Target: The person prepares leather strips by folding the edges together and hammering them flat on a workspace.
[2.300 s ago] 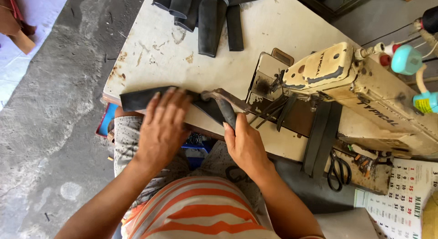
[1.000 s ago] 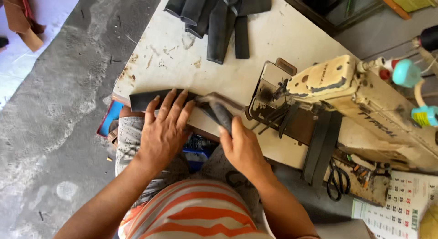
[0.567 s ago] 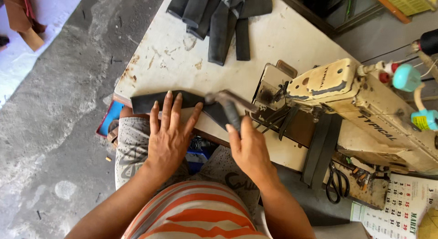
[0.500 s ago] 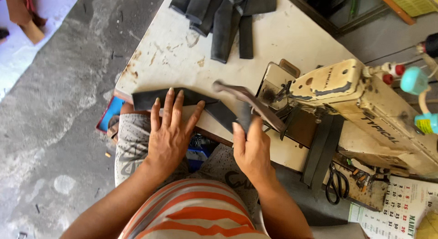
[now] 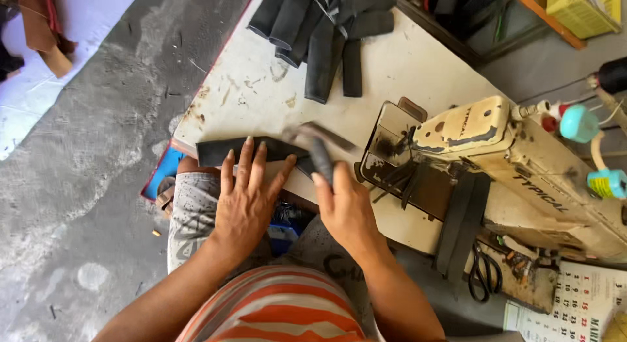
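Note:
My left hand point(image 5: 245, 198) lies flat, fingers spread, on a long black strip point(image 5: 212, 149) at the near edge of the white table point(image 5: 261, 87). My right hand point(image 5: 346, 208) grips the dark handle of a hammer-like tool point(image 5: 320, 152). Its head is motion-blurred, low over the strip's right end, just beyond my left fingertips. I cannot tell whether the head touches the strip.
A cream sewing machine point(image 5: 496, 152) stands on the right of the table. At the far edge lies a pile of black pieces point(image 5: 320, 28). Black scissors point(image 5: 483, 270) and a calendar point(image 5: 581, 309) lie near right. Teal thread spools point(image 5: 578, 123) stand behind the machine. To the left is concrete floor.
The tool was lifted up over the strip half a second ago and has now swung back down onto its right end. My left hand stays pressed on the strip.

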